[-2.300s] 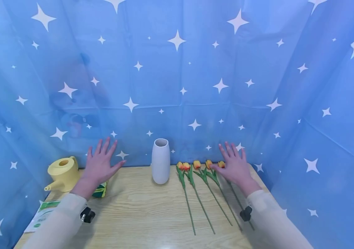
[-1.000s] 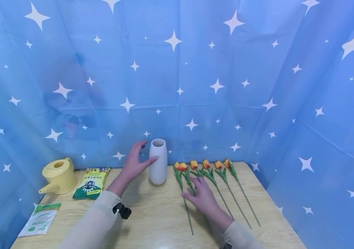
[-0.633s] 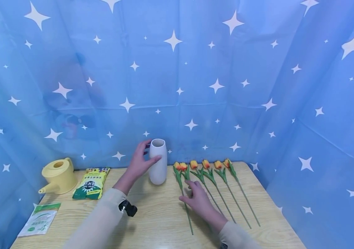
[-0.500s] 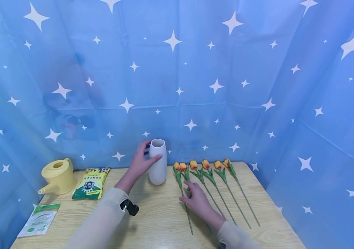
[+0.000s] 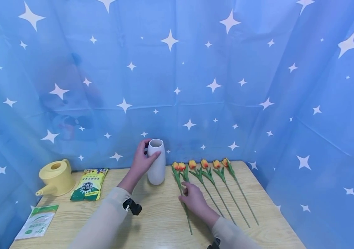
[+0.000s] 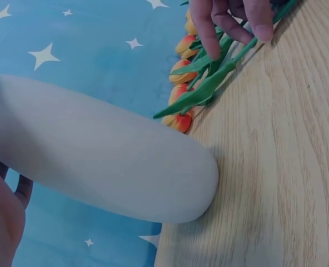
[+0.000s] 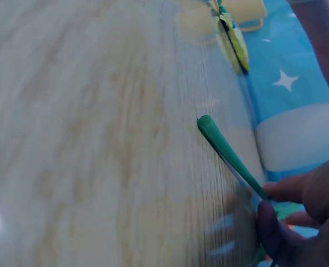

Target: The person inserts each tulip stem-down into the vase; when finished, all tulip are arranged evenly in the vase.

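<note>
A tall white vase (image 5: 156, 169) stands upright at the back middle of the table. My left hand (image 5: 141, 162) holds its upper part from the left, thumb across the front and fingers behind. In the left wrist view the vase (image 6: 109, 153) fills the middle. Several orange-yellow tulips with green stems lie side by side to its right. The leftmost tulip (image 5: 187, 218) is under my right hand (image 5: 194, 200), which pinches its stem between thumb and fingers. In the right wrist view the tulip's stem (image 7: 228, 151) runs to my fingertips; its flower is hidden there.
At the left stand a yellow watering can (image 5: 56, 178) and a yellow-green packet (image 5: 90, 185). A white-and-green sachet (image 5: 37, 222) lies near the wooden table's (image 5: 152, 221) left edge. A blue starry curtain (image 5: 177, 76) hangs behind and at both sides.
Both hands were spread apart over the table's back. The left moved right and took hold of the vase; the right came left and down to the leftmost tulip's stem.
</note>
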A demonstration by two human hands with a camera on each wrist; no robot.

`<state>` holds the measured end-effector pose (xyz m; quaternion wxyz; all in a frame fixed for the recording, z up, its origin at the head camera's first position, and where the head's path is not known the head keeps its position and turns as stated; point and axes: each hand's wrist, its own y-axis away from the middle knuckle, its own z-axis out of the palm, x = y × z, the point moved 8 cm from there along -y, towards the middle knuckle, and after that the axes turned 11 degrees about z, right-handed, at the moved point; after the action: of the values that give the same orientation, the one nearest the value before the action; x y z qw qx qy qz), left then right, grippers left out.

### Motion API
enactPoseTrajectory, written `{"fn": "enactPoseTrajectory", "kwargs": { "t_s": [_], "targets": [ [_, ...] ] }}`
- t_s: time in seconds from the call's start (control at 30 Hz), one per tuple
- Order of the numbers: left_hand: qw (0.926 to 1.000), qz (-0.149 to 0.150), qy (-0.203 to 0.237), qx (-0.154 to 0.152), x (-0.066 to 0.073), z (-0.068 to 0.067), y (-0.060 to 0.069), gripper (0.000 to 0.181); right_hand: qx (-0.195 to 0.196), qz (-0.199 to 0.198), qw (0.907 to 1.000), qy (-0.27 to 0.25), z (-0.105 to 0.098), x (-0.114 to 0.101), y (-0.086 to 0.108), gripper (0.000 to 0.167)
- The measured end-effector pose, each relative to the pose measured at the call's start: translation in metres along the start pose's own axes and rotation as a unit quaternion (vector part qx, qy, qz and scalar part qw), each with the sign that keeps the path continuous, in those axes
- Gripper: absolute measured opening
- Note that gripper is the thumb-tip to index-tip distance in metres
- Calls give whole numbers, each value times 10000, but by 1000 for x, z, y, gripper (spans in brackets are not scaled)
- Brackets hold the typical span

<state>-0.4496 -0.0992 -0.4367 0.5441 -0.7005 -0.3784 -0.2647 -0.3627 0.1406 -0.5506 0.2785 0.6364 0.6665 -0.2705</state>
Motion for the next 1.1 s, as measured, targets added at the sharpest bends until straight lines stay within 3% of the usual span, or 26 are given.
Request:
{"fn": "enactPoseTrajectory", "kwargs": {
  "t_s": [0.27,0.57,0.93,1.1],
  "targets": [
    [9995,-131,168,214,0,-3,1,60,-24,79,10000,-9,5,2,-7,51],
    [9989,-199,349,236,-1,-6,-1,53,-150,378,9977,-540,6,7,-12,45],
    [9986,-227,402,252,-4,-5,-1,51,-102,516,9933,-1030,8,15,-16,35],
    [9979,-245,534,274,-4,-6,-1,53,5,397,9909,-1286,2,11,-16,31]
  ]
}}
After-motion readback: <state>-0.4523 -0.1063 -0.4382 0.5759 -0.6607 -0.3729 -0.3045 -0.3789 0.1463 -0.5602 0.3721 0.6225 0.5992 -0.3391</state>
